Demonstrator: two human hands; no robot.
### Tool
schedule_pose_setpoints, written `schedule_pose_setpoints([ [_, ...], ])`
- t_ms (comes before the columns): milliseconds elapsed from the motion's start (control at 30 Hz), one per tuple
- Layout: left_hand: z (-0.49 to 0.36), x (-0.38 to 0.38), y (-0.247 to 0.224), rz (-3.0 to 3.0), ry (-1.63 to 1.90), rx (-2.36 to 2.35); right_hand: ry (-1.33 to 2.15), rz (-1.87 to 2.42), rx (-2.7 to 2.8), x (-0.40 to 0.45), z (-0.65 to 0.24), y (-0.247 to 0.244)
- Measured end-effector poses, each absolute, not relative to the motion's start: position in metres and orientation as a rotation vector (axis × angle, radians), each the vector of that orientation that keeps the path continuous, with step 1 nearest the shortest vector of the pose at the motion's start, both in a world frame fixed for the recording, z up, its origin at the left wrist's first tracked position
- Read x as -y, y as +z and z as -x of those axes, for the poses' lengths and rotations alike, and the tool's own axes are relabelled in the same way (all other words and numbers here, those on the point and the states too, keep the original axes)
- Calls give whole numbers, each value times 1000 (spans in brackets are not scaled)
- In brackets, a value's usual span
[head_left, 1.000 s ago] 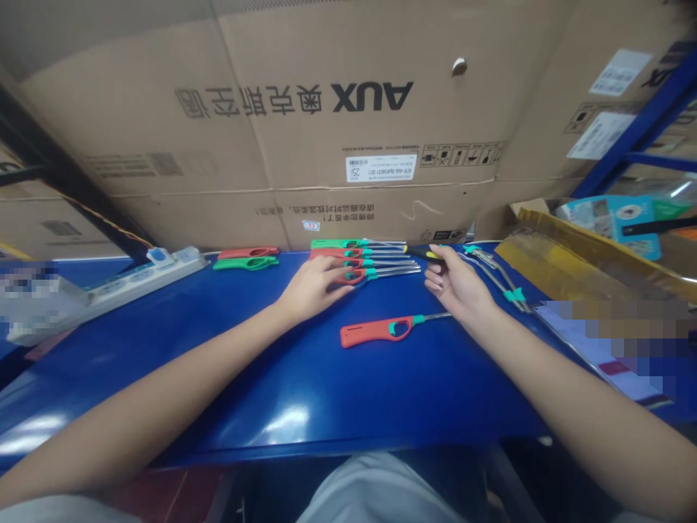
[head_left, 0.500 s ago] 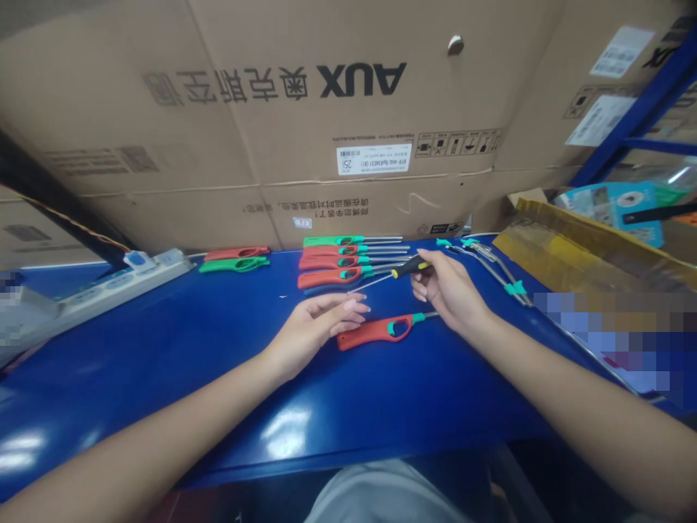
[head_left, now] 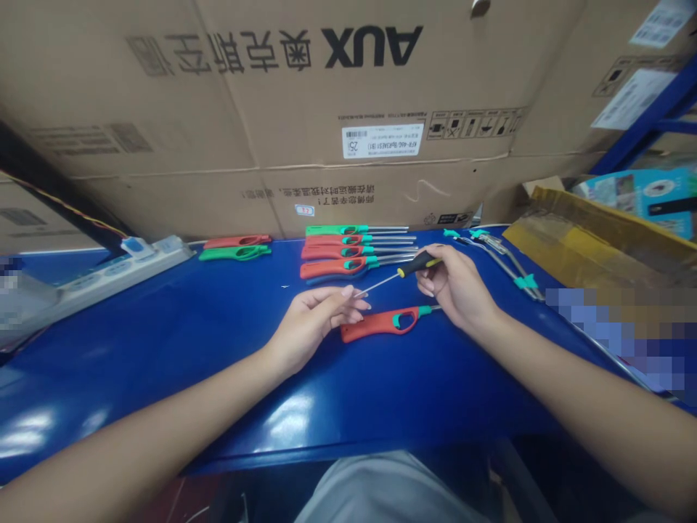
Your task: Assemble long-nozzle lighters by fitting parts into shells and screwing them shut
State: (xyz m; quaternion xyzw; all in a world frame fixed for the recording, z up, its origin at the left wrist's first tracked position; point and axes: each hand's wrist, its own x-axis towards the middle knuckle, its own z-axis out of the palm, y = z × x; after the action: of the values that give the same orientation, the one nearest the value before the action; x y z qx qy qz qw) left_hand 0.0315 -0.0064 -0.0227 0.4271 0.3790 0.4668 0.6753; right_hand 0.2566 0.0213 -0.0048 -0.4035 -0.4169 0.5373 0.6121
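In my right hand (head_left: 451, 283) is a screwdriver (head_left: 419, 264) with a black and yellow handle, its thin shaft pointing down to the left. My left hand (head_left: 321, 319) is closed in a pinch at the shaft's tip; anything small between the fingertips is hidden. Under the hands a red gas lighter (head_left: 375, 325) with a green trigger lies on the table, its metal tube partly behind my right hand. Behind it lies a row of several lighters (head_left: 332, 250), red, green and one dark blue, their tubes to the right.
At the back left lie a red handle shell (head_left: 237, 241) and a green one (head_left: 234, 253), beside a white power strip (head_left: 131, 269). Metal tubes with green ends (head_left: 506, 265) lie at the right, near a taped carton (head_left: 588, 240). A large cardboard box (head_left: 283, 109) walls off the table's back.
My left thumb and fingers have closed in around the screwdriver tip, where they were apart before. The view has tilted slightly downward; the lighters lie as they were.
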Motion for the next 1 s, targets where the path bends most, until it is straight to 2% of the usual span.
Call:
schedule_pose_setpoints([
  [300, -27, 4, -25, -1034, 1011, -825, 1218, 920, 964, -23, -259, -6],
  [633, -26, 4, -24, -1424, 987, -933, 1235, 923, 963, -25, -261, -7],
  [1000, -29, 10, -24, -1393, 907, -921, 1183, 892, 981, -22, -261, -3],
])
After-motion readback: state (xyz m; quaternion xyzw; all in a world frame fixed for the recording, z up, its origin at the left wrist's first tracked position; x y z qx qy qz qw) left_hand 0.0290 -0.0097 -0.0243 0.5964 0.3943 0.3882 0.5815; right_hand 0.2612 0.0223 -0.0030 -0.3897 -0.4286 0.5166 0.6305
